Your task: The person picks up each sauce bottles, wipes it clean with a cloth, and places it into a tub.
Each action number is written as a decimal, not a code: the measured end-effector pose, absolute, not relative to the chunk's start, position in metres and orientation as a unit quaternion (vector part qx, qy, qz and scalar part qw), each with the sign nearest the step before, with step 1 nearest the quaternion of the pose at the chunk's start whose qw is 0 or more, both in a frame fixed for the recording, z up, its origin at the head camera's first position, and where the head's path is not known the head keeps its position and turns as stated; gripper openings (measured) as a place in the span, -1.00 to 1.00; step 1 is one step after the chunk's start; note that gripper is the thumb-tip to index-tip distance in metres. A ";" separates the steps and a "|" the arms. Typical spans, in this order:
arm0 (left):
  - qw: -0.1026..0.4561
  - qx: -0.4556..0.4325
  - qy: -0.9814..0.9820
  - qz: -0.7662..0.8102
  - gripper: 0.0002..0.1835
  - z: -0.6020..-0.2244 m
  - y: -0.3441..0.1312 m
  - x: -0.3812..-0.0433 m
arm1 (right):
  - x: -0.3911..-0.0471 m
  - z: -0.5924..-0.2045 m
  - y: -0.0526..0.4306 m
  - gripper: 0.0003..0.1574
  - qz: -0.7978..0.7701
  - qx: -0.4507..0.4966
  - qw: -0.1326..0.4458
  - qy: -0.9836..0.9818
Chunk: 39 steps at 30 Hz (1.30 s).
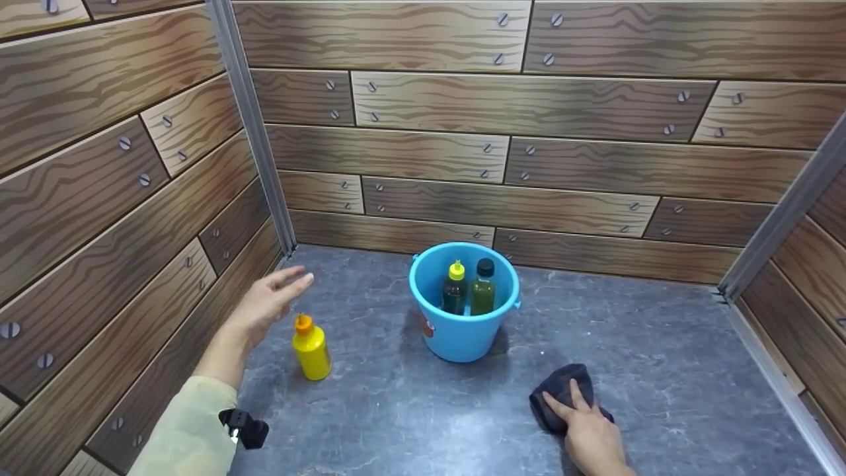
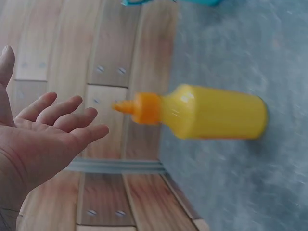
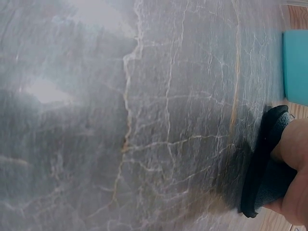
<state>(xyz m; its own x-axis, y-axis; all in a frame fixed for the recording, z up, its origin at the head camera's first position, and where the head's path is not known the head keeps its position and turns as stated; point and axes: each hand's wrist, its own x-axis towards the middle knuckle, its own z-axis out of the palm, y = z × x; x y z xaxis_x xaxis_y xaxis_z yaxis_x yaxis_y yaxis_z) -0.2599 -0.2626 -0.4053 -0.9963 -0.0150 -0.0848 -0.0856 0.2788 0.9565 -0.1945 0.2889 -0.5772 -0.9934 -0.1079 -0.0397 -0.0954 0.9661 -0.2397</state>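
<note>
Only the head view shows two bottles (image 1: 454,297) inside the blue bucket (image 1: 462,338); the left hand (image 1: 268,302), fingers relaxed, hovers beside the yellow bottle (image 1: 313,356), while the right hand (image 1: 593,433) presses, fingers outstretched, a dark cloth (image 1: 560,383) on the grey worktop (image 1: 667,370), plank-patterned walls (image 1: 423,99) around

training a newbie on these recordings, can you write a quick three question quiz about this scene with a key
1. How many bottles can you see inside the blue bucket?

2. What is the right hand touching?
a) the blue bucket
b) a dark cloth
c) the yellow bottle

3. True or false: the yellow bottle stands upright, and the left hand is not touching it.

Key: 1. Two; 2. b; 3. True
</note>
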 end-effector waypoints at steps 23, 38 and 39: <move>0.077 -0.081 0.793 0.599 -0.32 -0.481 -0.271 -0.252 | -0.192 -0.579 0.288 -0.01 -0.120 -0.045 0.027 0.991; 0.072 -0.070 0.787 0.608 -0.54 -0.479 -0.259 -0.254 | -0.194 -0.577 0.288 -0.01 -0.117 -0.043 0.034 0.992; 0.073 -0.069 0.787 0.609 -0.55 -0.479 -0.257 -0.254 | -0.194 -0.577 0.288 -0.01 -0.117 -0.044 0.033 0.992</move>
